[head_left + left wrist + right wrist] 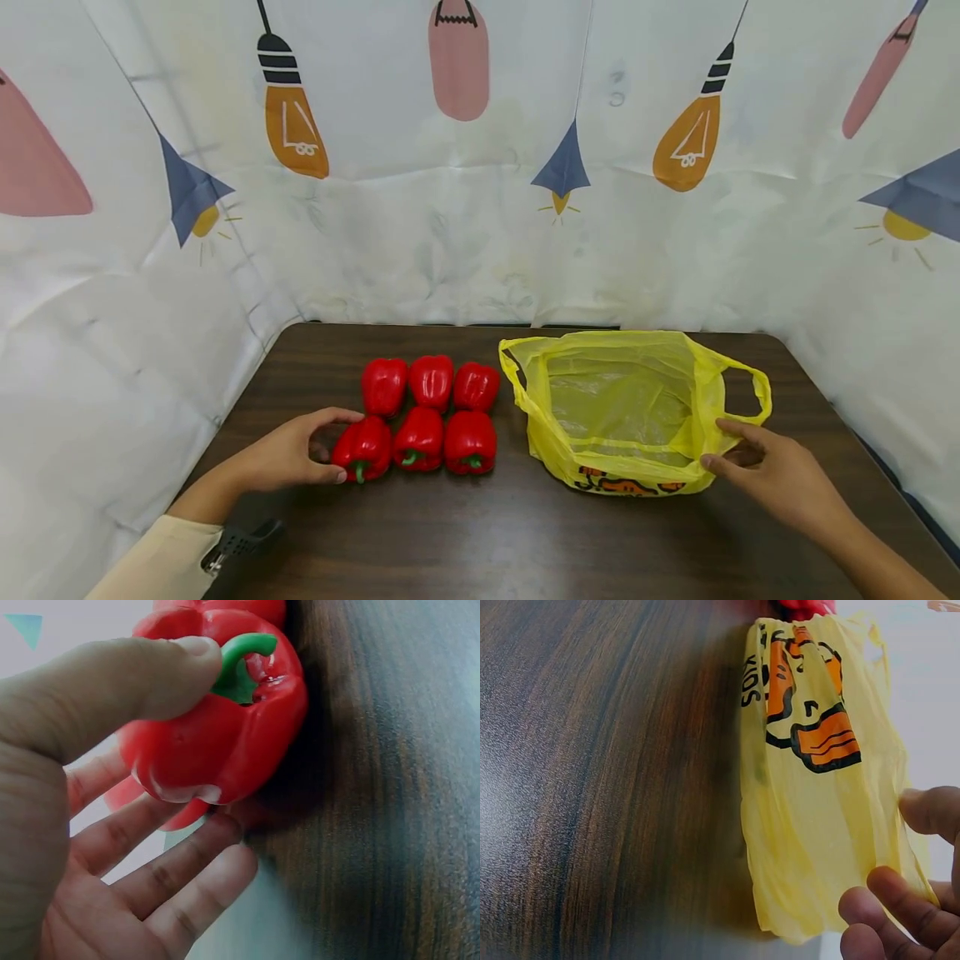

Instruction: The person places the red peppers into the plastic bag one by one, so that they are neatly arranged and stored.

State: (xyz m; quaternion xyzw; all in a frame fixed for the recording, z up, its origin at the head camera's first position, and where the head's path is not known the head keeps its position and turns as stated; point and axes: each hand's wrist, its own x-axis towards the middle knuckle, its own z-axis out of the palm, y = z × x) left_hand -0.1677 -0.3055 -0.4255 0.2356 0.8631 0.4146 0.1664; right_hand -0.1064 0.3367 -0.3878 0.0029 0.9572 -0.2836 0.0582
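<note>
Red bell peppers (pixel 431 382) with green stems lie in two rows of 3 on the dark table. My left hand (pixel 303 450) grips the front-left bell pepper (pixel 363 450) from its left side. In the left wrist view, the thumb lies by that pepper's green stem (pixel 244 664) and some fingers reach behind it. A yellow plastic bag (pixel 555 442) stands with its mouth wide to the right of the peppers. At its right side, my right hand (pixel 783 475) holds the rim between thumb and fingers. Orange and black print (pixel 826 742) marks the bag's front.
The dark wood-grain table (pixel 525 542) spreads in front of the peppers and the bag. A white curtain (pixel 465 242) printed with lamps hangs behind and at both sides. One bag handle (pixel 761 392) loops out at the right, near the right hand.
</note>
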